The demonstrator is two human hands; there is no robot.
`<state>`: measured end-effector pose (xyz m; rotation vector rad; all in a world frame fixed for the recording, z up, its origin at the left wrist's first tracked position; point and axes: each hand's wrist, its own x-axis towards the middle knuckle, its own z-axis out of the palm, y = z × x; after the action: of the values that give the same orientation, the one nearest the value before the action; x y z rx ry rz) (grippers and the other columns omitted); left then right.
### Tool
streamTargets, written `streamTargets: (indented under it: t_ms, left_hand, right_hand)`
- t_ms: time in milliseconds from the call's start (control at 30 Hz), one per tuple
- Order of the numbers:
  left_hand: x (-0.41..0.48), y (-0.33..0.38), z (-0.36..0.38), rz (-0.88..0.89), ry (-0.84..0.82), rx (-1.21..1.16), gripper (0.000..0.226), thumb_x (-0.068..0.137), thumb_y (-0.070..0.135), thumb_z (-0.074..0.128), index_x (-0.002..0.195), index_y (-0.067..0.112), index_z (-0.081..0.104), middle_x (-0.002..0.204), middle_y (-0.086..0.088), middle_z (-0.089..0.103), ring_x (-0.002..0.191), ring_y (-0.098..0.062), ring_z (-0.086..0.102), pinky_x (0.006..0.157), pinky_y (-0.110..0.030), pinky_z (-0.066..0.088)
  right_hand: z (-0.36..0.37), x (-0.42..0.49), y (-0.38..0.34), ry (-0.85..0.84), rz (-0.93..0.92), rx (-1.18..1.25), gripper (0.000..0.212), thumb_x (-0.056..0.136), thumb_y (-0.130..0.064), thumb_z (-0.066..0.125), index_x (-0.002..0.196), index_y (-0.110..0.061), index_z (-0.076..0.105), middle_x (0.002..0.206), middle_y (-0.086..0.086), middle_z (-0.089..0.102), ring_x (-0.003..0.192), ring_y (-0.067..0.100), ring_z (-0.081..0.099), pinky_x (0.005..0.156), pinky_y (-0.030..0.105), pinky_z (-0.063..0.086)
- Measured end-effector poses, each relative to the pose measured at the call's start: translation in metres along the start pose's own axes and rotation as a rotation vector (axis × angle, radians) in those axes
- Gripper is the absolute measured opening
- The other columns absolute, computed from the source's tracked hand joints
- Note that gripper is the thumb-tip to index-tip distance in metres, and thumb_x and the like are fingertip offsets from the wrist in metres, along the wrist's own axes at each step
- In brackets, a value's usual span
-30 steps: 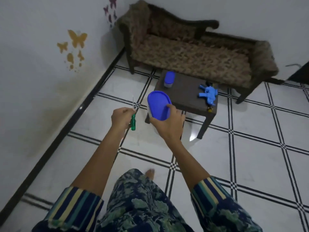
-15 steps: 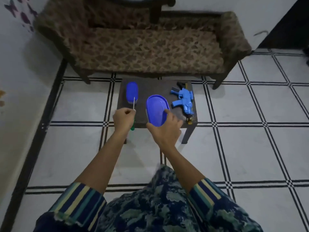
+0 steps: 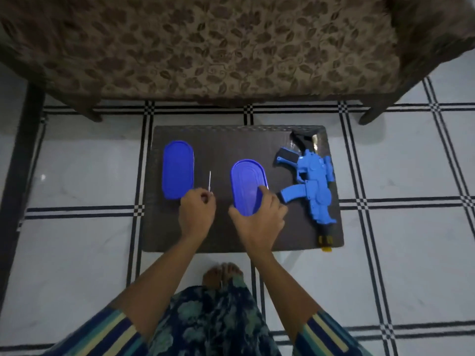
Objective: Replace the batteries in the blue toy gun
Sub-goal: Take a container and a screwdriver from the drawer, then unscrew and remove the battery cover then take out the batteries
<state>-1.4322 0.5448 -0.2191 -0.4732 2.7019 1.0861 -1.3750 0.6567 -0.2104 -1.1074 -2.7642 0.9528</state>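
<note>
The blue toy gun lies on the right side of a small dark table, its orange muzzle toward me. My right hand grips a blue-lidded oval container over the table's middle. My left hand is closed on a screwdriver; only its thin metal shaft shows, pointing away from me. A second blue-lidded container rests on the table's left part, just beyond my left hand.
A patterned brown sofa stands right behind the table, its legs on the white tiled floor. A dark skirting strip runs along the left. My foot is near the table's front edge.
I have come up to the table and now look straight down on it. Both hands, still holding the screwdriver and the container, have come over the tabletop.
</note>
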Motion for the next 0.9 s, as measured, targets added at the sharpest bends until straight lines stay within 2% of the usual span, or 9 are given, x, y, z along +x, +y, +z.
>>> streamTargets:
  t_ms: [100,233,400,567,667,767,900]
  left_hand:
    - [0.028,-0.025,0.044,0.007,-0.018,0.087,0.017,0.089,0.023,0.060,0.083,0.007,0.065,0.083,-0.010,0.062,0.075,-0.025,0.060,0.066,-0.036,0.050]
    - [0.045,-0.051,0.082,0.044,-0.030,0.145,0.020,0.089,0.023,0.061,0.082,0.005,0.065,0.084,-0.013,0.062,0.075,-0.028,0.059,0.066,-0.035,0.047]
    - [0.053,-0.058,0.092,0.071,-0.052,0.170,0.018,0.089,0.025,0.062,0.084,0.008,0.063,0.082,-0.008,0.059,0.072,-0.020,0.055,0.063,-0.029,0.043]
    - [0.056,-0.054,0.089,0.061,-0.106,0.180,0.020,0.091,0.028,0.061,0.093,0.009,0.058,0.090,-0.008,0.057,0.078,-0.022,0.056,0.067,-0.032,0.046]
    - [0.047,-0.044,0.073,0.114,-0.115,0.190,0.023,0.094,0.028,0.055,0.098,0.006,0.060,0.095,-0.012,0.059,0.082,-0.024,0.057,0.068,-0.032,0.045]
    - [0.028,-0.022,0.043,0.233,-0.123,0.167,0.019,0.095,0.022,0.051,0.098,0.006,0.061,0.094,-0.010,0.060,0.080,-0.020,0.057,0.067,-0.029,0.044]
    - [-0.009,0.033,-0.011,0.406,-0.161,0.117,0.019,0.094,0.017,0.051,0.103,0.004,0.061,0.102,-0.013,0.062,0.091,-0.027,0.059,0.077,-0.035,0.047]
  right_hand:
    - [0.040,0.027,0.024,0.023,0.002,-0.014,0.083,0.060,-0.059,0.070,0.133,-0.026,0.046,0.134,0.002,0.052,0.115,0.027,0.043,0.087,0.047,0.046]
    - [0.071,0.037,0.047,0.043,0.024,-0.035,0.082,0.058,-0.056,0.073,0.130,-0.023,0.050,0.133,0.004,0.054,0.113,0.029,0.045,0.085,0.046,0.045]
    - [0.082,0.035,0.049,0.010,0.023,-0.082,0.081,0.062,-0.058,0.071,0.132,-0.024,0.046,0.137,0.006,0.051,0.116,0.028,0.043,0.086,0.044,0.043]
    - [0.081,0.035,0.047,-0.024,0.019,-0.190,0.083,0.067,-0.064,0.069,0.135,-0.022,0.044,0.143,0.008,0.046,0.128,0.032,0.042,0.093,0.051,0.041]
    - [0.066,0.030,0.042,-0.031,-0.058,-0.174,0.077,0.078,-0.064,0.060,0.137,-0.015,0.048,0.153,0.010,0.038,0.143,0.029,0.029,0.112,0.051,0.027]
    - [0.030,0.024,0.029,-0.062,-0.158,-0.156,0.062,0.091,-0.050,0.044,0.139,-0.011,0.049,0.155,0.011,0.036,0.147,0.027,0.023,0.120,0.045,0.010]
    - [-0.043,0.006,0.004,-0.041,-0.270,-0.141,0.052,0.092,-0.035,0.047,0.132,-0.003,0.055,0.144,0.019,0.048,0.139,0.034,0.039,0.117,0.044,0.019]
